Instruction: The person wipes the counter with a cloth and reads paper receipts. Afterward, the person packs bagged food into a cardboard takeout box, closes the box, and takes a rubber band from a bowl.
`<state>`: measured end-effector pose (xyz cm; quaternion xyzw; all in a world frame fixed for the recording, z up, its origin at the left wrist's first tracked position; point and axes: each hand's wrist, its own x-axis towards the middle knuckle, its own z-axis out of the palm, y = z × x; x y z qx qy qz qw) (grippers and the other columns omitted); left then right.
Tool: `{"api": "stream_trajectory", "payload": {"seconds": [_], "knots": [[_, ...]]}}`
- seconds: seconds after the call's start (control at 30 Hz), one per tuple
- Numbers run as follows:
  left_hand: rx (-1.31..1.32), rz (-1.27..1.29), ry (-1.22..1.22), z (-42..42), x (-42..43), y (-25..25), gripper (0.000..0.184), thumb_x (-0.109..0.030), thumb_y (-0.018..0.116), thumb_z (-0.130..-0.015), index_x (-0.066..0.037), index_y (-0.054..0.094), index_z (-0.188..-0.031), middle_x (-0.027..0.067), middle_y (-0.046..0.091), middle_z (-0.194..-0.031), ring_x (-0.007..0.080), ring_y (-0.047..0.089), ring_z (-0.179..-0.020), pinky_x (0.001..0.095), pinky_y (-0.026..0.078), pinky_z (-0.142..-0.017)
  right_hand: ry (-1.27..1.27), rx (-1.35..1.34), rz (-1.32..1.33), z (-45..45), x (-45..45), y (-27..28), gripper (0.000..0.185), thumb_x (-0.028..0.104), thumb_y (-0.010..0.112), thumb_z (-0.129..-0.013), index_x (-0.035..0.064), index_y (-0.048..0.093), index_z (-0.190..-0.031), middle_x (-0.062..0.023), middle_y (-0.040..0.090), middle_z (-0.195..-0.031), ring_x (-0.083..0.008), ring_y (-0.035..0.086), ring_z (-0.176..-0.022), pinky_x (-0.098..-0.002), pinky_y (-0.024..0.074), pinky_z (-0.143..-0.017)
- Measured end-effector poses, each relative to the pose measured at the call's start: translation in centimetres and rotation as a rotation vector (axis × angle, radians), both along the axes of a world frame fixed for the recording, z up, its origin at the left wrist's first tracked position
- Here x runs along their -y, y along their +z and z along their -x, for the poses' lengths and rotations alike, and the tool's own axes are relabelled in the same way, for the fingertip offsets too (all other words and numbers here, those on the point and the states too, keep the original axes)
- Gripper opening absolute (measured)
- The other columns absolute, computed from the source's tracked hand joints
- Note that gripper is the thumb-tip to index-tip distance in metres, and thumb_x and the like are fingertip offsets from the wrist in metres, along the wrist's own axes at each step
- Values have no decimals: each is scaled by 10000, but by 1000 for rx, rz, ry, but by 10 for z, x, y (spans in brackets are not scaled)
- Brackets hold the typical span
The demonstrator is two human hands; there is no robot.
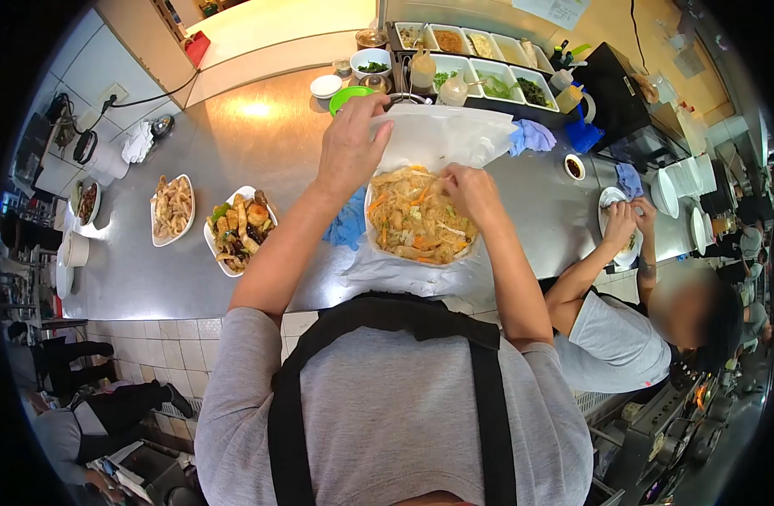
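Note:
A white container of noodles [421, 212] with orange shreds sits in front of me on a crinkled clear plastic bag [378, 274]. Its whitish lid [450, 135] stands raised behind it. My left hand [353, 139] is up at the lid's left edge, fingers apart and the thumb pointing right, with nothing visible in it. At the noodles' upper right edge is my right hand [471, 192], its fingers pinched together; what they hold, if anything, is too small to tell. A blue cloth [346, 221] lies left of the container.
Two filled dishes, one pale [173, 209] and one of mixed vegetables [239, 229], stand at left. Ingredient trays [497, 84], a green bowl [350, 98] and a sauce cup [574, 167] are farther back. A co-worker's hands [631, 221] are over a plate at right.

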<state>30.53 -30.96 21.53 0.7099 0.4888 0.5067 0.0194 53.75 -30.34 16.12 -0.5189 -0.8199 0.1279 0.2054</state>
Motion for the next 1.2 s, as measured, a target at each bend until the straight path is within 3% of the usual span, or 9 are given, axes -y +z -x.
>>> {"api": "stream_trajectory", "payload": {"seconds": [0.17,0.27,0.37,0.57,0.67,0.77,0.87,1.03,1.2], "knots": [[-29,-16,-15,1,12,-5,260,-63,668,-766,-39,552,-997,116,603,-908,268,610,-857,376,491,-741,-110,-283,54,-14,18,26,219,268,672,-809,52,662,-770,-173,653,-719,-331,656,-710,-415,510,-633],[-3,-62,10,2,16,-11,249,-55,670,-761,-32,550,-979,122,597,-927,282,596,-881,383,480,-761,-501,-77,79,-31,22,37,413,457,672,-783,49,672,-719,-193,645,-683,-343,657,-694,-423,509,-631],[-4,-128,45,0,20,-13,252,-49,671,-756,-28,550,-976,131,590,-943,298,579,-901,391,467,-782,-533,97,31,-27,10,34,550,596,607,-773,54,680,-719,-203,641,-668,-357,649,-674,-441,508,-630],[-57,-207,75,-2,22,-15,289,-30,668,-740,-28,558,-1007,127,583,-942,307,568,-897,392,464,-788,-593,191,-191,-33,-28,2,365,400,611,-801,45,681,-748,-193,651,-699,-332,646,-660,-405,500,-620],[-126,-368,88,-6,30,1,307,-20,660,-732,-35,568,-1025,107,582,-944,295,567,-902,397,465,-799,-428,-251,-316,-56,-3,5,263,312,624,-773,55,681,-762,-148,657,-692,-307,641,-633,-432,501,-619],[-243,-388,-126,-20,32,7,316,-23,644,-722,-41,576,-1030,89,581,-967,276,564,-938,400,457,-833,-257,-244,-421,-74,17,-9,208,261,634,-797,56,671,-806,-111,653,-685,-283,639,-624,-418,499,-616],[-384,-360,-205,-41,13,4,327,-34,631,-709,-45,580,-1032,83,584,-1018,265,558,-991,398,444,-870,-480,-462,-259,-48,21,5,265,333,637,-807,69,655,-808,-104,648,-681,-297,637,-631,-408,498,-610],[-442,-318,-177,-52,-18,-5,370,-80,659,-714,-76,587,-1078,79,589,-1107,279,557,-1032,385,444,-879,-543,48,-274,-17,-26,12,341,413,638,-788,72,621,-786,-128,643,-670,-344,630,-626,-441,490,-600],[-533,-303,11,-49,-12,8,410,-112,684,-684,-107,599,-1085,73,595,-1079,236,559,-1012,393,422,-879,-265,-79,-375,-52,8,9,143,210,640,-783,70,640,-815,-126,662,-780,-301,635,-729,-400,487,-695]]}}
